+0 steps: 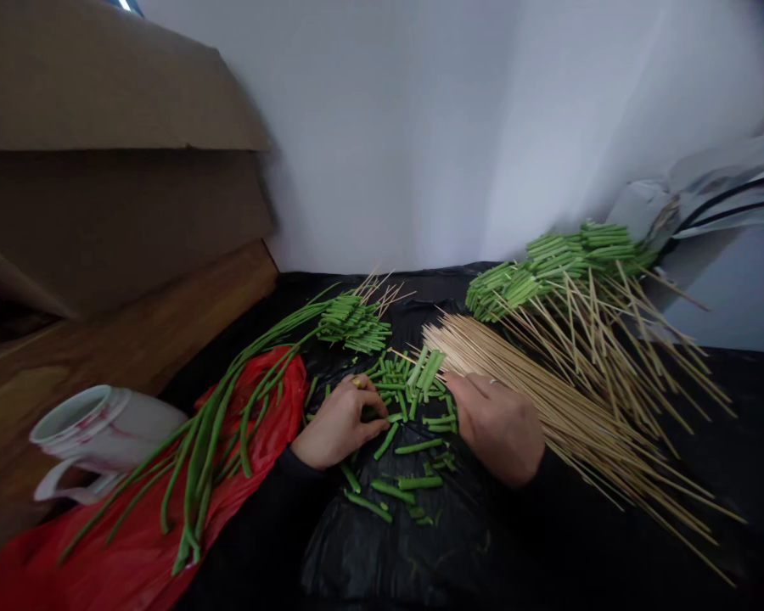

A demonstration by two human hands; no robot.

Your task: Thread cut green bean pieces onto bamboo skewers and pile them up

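My right hand [500, 424] is closed around a bamboo skewer whose far part carries several cut green bean pieces [428, 373], side by side. Much of that skewer is hidden by my fingers and the beans. To the left, my left hand [344, 420] is curled, with thumb and forefinger pinched at a short cut bean piece [395, 417]. Between and below both hands, loose bean pieces [420, 483] lie scattered on black plastic sheeting [382, 560].
Long uncut beans [197, 467] lie on a red plastic bag [133, 556] at left, beside a tipped white mug [120, 424]. Finished bean skewers are piled at centre back [356, 324] and right [560, 263]. Bare bamboo skewers [547, 399] lie right. A cardboard box [120, 195] stands back left.
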